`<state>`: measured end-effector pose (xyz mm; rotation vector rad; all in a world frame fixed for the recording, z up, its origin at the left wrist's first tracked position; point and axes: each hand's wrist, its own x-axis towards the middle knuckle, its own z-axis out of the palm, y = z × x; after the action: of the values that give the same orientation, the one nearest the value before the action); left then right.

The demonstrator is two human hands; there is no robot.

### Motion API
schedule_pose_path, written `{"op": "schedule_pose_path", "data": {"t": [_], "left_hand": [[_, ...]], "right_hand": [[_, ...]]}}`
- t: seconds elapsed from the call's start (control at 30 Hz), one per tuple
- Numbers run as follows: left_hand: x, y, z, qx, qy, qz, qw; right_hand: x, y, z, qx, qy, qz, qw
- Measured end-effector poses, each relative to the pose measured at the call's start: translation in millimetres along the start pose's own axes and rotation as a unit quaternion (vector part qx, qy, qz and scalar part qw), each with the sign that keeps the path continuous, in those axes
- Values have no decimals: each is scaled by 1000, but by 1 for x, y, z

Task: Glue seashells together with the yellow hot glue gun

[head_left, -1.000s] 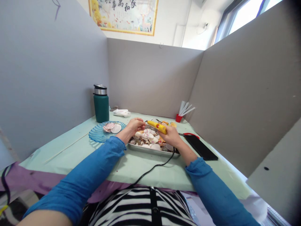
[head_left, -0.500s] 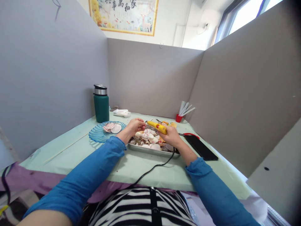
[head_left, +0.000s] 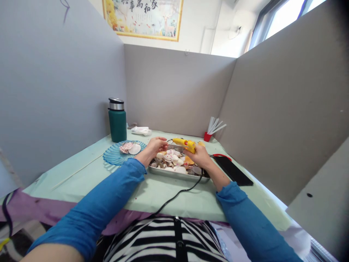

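Note:
A yellow glue gun (head_left: pixel 183 143) is gripped in my right hand (head_left: pixel 201 155), its nozzle pointing left toward my other hand. A black cord (head_left: pixel 177 196) runs from it down over the table edge. My left hand (head_left: pixel 156 146) is closed in a pinch near the nozzle; what sits between its fingertips is too small to make out. Below both hands lies a metal tray (head_left: pixel 174 175) heaped with seashells (head_left: pixel 172 160), white, pinkish and orange. To the left, a blue glass plate (head_left: pixel 111 154) carries several shells (head_left: pixel 130 147).
A green bottle (head_left: pixel 117 125) stands behind the plate, with a white packet (head_left: pixel 141 131) beyond. At the back right, a red cup (head_left: pixel 207 137) holds white sticks (head_left: pixel 215 125). A black flat object (head_left: pixel 235 171) and red-handled scissors (head_left: pixel 222 156) lie right of the tray. Grey partitions (head_left: pixel 177 87) enclose the table.
My right hand has drawn the glue gun slightly to the right, and the gun has turned a little. My left hand has stayed almost where it was.

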<state>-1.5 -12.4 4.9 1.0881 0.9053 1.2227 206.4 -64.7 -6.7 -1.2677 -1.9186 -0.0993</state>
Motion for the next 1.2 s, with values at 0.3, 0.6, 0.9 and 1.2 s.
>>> {"op": "schedule_pose_path", "data": {"t": [0.3,0.6,0.9,1.2], "left_hand": [[-1,0,0,21,10,42,999],[-2,-1,2,74,8,98,992],[-6,2,6,95,1,112,989],[-4,-1,6,134,-4,144,980]], "right_hand": [[-4,4,-3,-241,-132,116,954],[11,-26,-19,-287,-182,36,940],[33,-45,13,-260,-299,-96,913],[29,-28,14,-79,-101,-10,992]]}}
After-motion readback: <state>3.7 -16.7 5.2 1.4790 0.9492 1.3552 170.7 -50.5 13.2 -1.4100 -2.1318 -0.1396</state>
